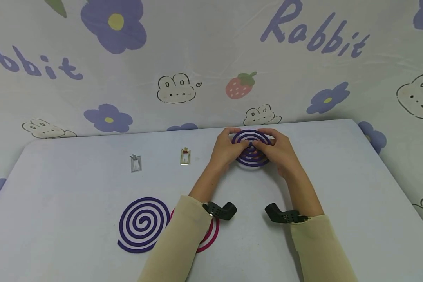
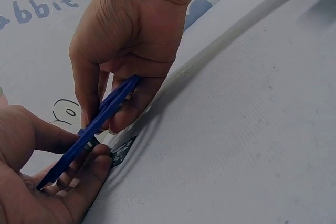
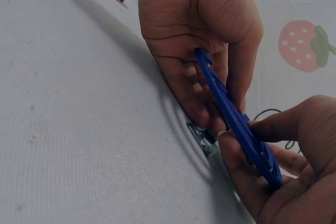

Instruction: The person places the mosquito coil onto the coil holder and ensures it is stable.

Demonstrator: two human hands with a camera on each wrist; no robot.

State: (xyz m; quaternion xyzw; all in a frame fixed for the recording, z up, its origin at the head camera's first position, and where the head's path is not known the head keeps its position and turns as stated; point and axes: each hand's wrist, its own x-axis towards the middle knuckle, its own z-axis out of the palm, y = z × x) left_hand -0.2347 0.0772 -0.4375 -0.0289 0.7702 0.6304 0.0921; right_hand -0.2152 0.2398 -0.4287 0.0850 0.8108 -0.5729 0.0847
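Observation:
Both hands hold a dark blue-purple mosquito coil (image 1: 252,165) near the table's far edge, tilted and raised off the surface. My left hand (image 1: 223,150) grips its left side, thumb toward the centre on the front face and fingers behind. The right hand (image 1: 281,152) grips the opposite side likewise, its thumb near the centre. Beneath the coil, a small metal coil stand (image 3: 199,140) shows in both wrist views, close to the fingers; the coil hides it in the head view. Whether coil and stand touch I cannot tell.
A silver metal stand (image 1: 135,163) and a gold one (image 1: 185,156) are left of the hands. Nearer the front lies another purple coil (image 1: 121,225); beside it, a pink-red coil (image 1: 217,231) is partly hidden under the left sleeve. A printed cloth (image 1: 211,51) hangs behind the table.

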